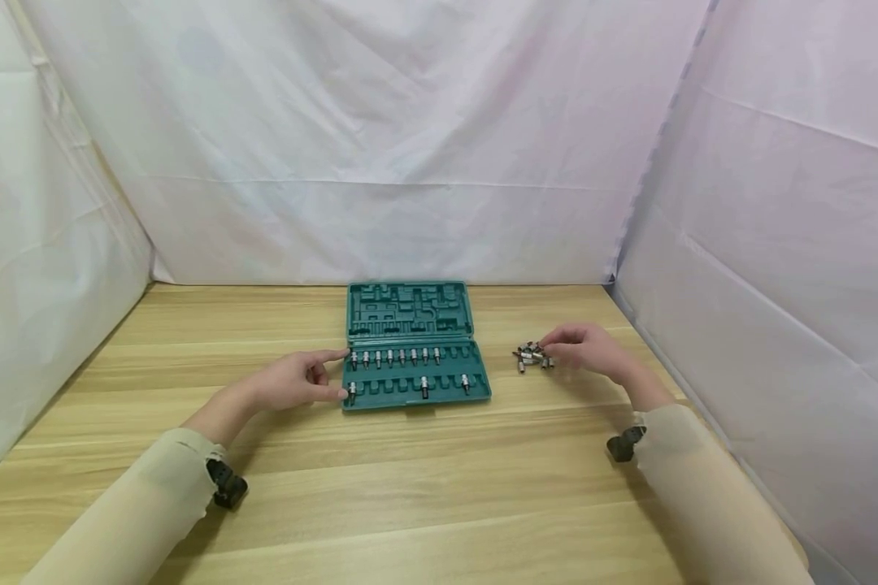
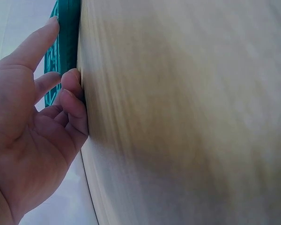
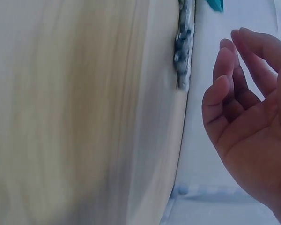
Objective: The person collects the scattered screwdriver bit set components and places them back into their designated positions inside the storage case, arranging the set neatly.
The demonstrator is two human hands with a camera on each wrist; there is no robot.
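Case lies unfolded on the table between both hands, holding 11 bits. At its left edge, the left hand spreads thumb and index finger, gripping nothing. Right hand, loosely bent, visibly holding nothing, hovers by the loose pile.

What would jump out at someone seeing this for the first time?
Probably the open green case near the middle of the wooden table, its front half partly filled with small metal bits. Next, the loose pile of metal pieces to its right, with the right hand reaching over it. The left hand is at the case's left edge.
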